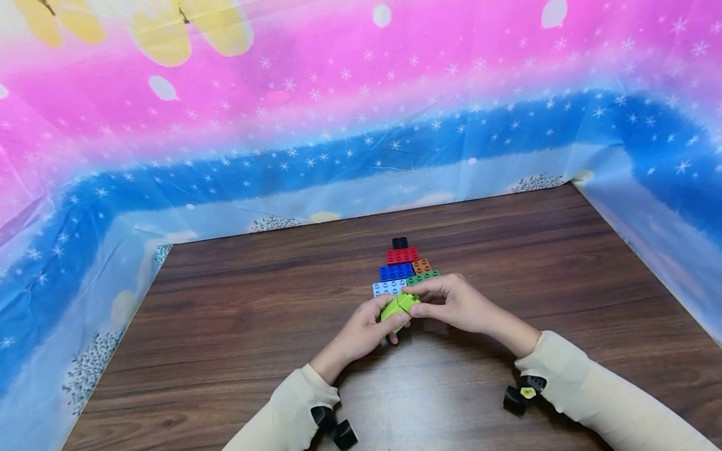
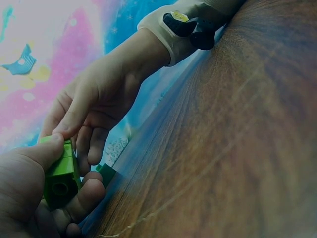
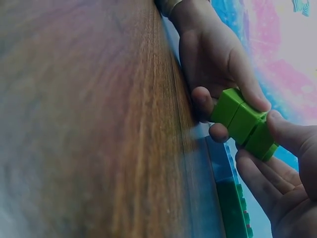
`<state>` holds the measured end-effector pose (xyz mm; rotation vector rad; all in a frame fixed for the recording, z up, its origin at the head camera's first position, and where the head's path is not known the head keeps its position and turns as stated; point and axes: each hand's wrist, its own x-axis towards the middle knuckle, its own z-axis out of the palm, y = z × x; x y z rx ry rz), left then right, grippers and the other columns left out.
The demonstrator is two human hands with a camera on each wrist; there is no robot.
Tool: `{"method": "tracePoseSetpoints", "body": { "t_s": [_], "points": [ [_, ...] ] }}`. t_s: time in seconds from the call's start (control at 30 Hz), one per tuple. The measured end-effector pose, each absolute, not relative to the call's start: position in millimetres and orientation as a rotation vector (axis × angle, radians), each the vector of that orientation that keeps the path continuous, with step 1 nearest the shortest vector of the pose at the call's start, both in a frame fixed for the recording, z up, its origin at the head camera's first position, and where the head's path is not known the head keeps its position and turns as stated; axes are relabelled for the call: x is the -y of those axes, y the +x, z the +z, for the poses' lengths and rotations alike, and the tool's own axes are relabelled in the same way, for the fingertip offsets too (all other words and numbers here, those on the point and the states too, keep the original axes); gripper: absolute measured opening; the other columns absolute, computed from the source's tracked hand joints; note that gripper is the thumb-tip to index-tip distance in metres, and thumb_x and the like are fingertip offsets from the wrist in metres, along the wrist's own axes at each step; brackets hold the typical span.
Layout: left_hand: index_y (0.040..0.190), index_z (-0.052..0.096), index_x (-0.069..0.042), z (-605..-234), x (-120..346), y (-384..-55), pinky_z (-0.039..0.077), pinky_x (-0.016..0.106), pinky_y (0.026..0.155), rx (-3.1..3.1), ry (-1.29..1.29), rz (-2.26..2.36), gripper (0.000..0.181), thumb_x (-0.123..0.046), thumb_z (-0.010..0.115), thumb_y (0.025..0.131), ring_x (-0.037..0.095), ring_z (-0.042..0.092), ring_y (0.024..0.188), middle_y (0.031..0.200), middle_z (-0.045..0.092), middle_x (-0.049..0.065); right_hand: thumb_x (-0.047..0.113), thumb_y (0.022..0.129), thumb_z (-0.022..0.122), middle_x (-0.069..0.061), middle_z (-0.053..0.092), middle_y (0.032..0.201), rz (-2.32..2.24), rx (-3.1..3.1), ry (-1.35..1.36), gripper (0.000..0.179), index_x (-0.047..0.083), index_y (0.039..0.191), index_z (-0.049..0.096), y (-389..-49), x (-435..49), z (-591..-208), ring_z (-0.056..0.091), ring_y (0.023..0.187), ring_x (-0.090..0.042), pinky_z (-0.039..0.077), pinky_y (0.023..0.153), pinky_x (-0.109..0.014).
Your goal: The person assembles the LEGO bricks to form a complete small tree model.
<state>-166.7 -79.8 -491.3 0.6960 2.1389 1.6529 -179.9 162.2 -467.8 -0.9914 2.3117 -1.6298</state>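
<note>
Lime-green toy building bricks (image 1: pixel 399 307) are pressed together between the two hands, just above the table. My left hand (image 1: pixel 361 329) grips them from the left, thumb on top and fingers beneath. From the right, my right hand (image 1: pixel 461 304) pinches their far end between thumb and fingers. In the right wrist view the green bricks (image 3: pixel 241 119) form a short stack with visible seams. The left wrist view shows a round hollow in the bottom of the bricks (image 2: pixel 62 171). Part of their surface is hidden by fingers.
Beyond the hands, flat bricks lie in rows on the wooden table (image 1: pixel 254 326): black (image 1: pixel 399 242), red (image 1: pixel 402 255), blue (image 1: pixel 397 272), orange (image 1: pixel 421 267), light blue (image 1: pixel 388 288) and green (image 1: pixel 424 277). A patterned cloth (image 1: pixel 338 156) hangs behind the table.
</note>
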Motion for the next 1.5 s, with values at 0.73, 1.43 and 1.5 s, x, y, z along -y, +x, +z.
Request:
{"method": "tracePoseSetpoints", "body": {
  "t_s": [0.73, 1.43, 1.5],
  "points": [
    [0.136, 0.058, -0.002, -492.1, 80.0, -166.7, 0.051, 0.025, 0.059, -2.153, 0.655, 1.646, 0.033, -0.024, 0.057, 0.112, 0.018, 0.065, 0.074, 0.107, 0.069, 0.016, 0.007, 0.1, 0.073, -0.014, 0.076, 0.117, -1.714, -2.325, -0.978, 0.036, -0.005, 0.133, 0.068, -176.5, -158.5, -476.1, 0.076, 0.1, -0.019, 0.062, 0.081, -0.031],
    [0.135, 0.056, 0.003, -490.5, 80.0, -167.1, 0.052, 0.025, 0.06, -2.122, 0.702, 1.665, 0.035, -0.023, 0.056, 0.112, 0.017, 0.067, 0.076, 0.106, 0.067, 0.015, 0.01, 0.101, 0.073, -0.009, 0.076, 0.116, -1.637, -2.377, -1.019, 0.033, -0.001, 0.132, 0.07, -178.7, -158.6, -473.6, 0.074, 0.099, -0.016, 0.061, 0.08, -0.032],
    [0.135, 0.056, 0.003, -491.6, 79.6, -167.2, 0.052, 0.024, 0.06, -2.111, 0.708, 1.672, 0.035, -0.023, 0.056, 0.112, 0.016, 0.068, 0.077, 0.106, 0.067, 0.016, 0.009, 0.1, 0.074, -0.01, 0.077, 0.115, -1.639, -2.396, -1.027, 0.034, -0.002, 0.132, 0.07, -177.6, -158.6, -473.9, 0.074, 0.096, -0.016, 0.062, 0.078, -0.032]
  ]
}}
